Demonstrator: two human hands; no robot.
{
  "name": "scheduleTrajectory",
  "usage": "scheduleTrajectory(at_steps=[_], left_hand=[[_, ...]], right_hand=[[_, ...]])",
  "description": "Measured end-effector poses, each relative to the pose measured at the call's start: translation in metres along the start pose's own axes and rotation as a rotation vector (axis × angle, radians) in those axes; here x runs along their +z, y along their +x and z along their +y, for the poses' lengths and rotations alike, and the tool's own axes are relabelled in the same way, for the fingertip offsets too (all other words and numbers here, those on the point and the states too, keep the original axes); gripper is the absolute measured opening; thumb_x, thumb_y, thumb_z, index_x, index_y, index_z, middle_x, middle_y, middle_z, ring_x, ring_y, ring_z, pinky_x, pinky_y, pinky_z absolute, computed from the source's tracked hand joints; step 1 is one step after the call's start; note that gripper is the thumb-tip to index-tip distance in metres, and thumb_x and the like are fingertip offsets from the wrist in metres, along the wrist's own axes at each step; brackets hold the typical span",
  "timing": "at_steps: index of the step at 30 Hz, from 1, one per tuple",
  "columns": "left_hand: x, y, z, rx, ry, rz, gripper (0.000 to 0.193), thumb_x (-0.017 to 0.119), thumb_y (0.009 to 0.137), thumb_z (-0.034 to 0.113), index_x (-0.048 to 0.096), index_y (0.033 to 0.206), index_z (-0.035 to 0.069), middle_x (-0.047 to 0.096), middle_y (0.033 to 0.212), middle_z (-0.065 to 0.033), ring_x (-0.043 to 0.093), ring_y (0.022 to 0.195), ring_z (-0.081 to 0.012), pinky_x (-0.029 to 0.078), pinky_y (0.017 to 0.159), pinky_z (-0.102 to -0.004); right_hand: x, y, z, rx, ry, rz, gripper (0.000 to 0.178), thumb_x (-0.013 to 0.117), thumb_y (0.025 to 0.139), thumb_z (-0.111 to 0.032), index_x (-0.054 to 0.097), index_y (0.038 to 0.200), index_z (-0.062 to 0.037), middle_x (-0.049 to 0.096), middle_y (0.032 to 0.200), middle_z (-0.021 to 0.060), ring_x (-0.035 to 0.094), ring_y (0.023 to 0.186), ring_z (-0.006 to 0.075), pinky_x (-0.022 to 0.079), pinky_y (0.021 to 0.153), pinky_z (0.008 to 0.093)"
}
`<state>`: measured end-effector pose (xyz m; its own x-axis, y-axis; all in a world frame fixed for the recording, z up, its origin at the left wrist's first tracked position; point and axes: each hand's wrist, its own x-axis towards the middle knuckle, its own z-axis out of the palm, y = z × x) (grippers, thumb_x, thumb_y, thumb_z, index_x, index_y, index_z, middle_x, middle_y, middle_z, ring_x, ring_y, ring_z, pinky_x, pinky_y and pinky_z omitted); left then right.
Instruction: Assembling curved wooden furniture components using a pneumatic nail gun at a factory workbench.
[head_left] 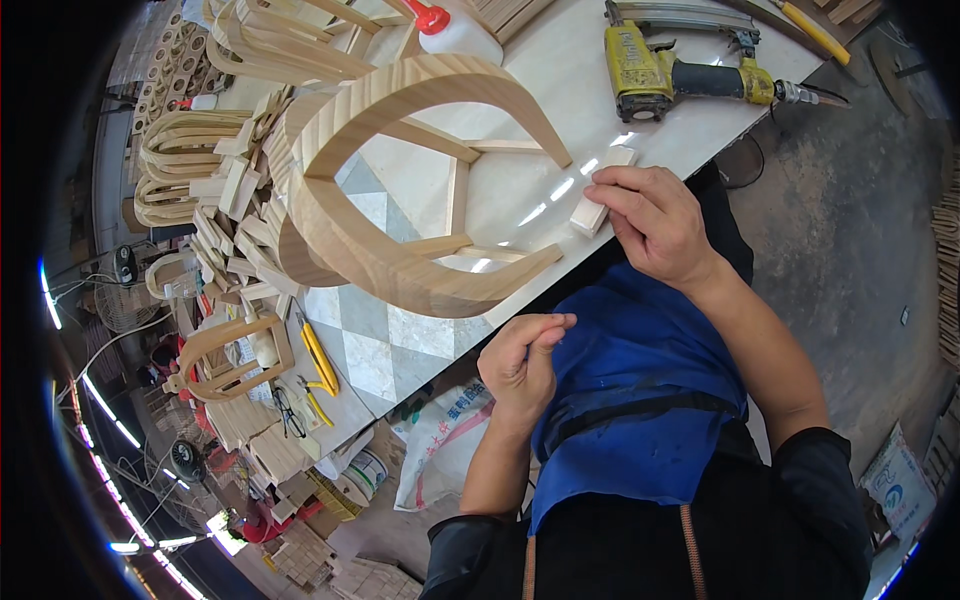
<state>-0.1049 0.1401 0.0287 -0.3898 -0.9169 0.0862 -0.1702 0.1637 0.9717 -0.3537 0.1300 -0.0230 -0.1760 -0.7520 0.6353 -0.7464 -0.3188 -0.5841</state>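
My right hand (655,225) has its thumb and fingers closed on a small pale wooden block (590,212), which lies on the light tabletop near its edge. In front of my apron my left hand (522,365) is held with fingers curled and pinched together; whatever they may hold is too small to make out. Left of the block stands a wooden frame (350,230) with two curved arms and straight crossbars. Neither hand touches it. Beyond the block lies a yellow and black nail gun (642,75) with an air hose fitting at its right end.
At the far side sits a white bottle with a red cap (450,35). Wooden offcuts (235,235) and stacked curved pieces (180,150) crowd the left. A yellow knife (318,355), yellow-handled pliers (316,402) and glasses (290,415) lie near the left corner. The table (570,270) edge runs diagonally before me.
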Motion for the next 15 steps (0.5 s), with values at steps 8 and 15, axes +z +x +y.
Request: scheduleTrajectory(at_steps=[8, 15], left_hand=[[-0.005, -0.005, -0.014, -0.042, -0.036, 0.056, 0.035, 0.049, 0.122, 0.016, 0.057, 0.089, 0.005, 0.065, 0.079, -0.0088, 0.064, 0.074, -0.0213, 0.056, 0.076, -0.0317], [-0.010, -0.009, -0.025, 0.087, 0.004, -0.074, 0.030, 0.044, 0.123, 0.019, 0.053, 0.098, 0.006, 0.053, 0.075, -0.0060, 0.061, 0.075, -0.0216, 0.055, 0.077, -0.0328]], right_hand=[[0.000, 0.000, 0.000, -0.003, -0.003, -0.003, 0.042, 0.076, 0.080, 0.009, 0.078, 0.120, -0.0058, 0.076, 0.125, 0.0063, 0.072, 0.095, 0.0248, 0.058, 0.088, 0.0361], [0.000, 0.002, 0.000, -0.016, -0.008, -0.002, 0.042, 0.076, 0.080, 0.009, 0.077, 0.120, -0.0057, 0.076, 0.126, 0.0063, 0.071, 0.094, 0.0252, 0.058, 0.088, 0.0364]])
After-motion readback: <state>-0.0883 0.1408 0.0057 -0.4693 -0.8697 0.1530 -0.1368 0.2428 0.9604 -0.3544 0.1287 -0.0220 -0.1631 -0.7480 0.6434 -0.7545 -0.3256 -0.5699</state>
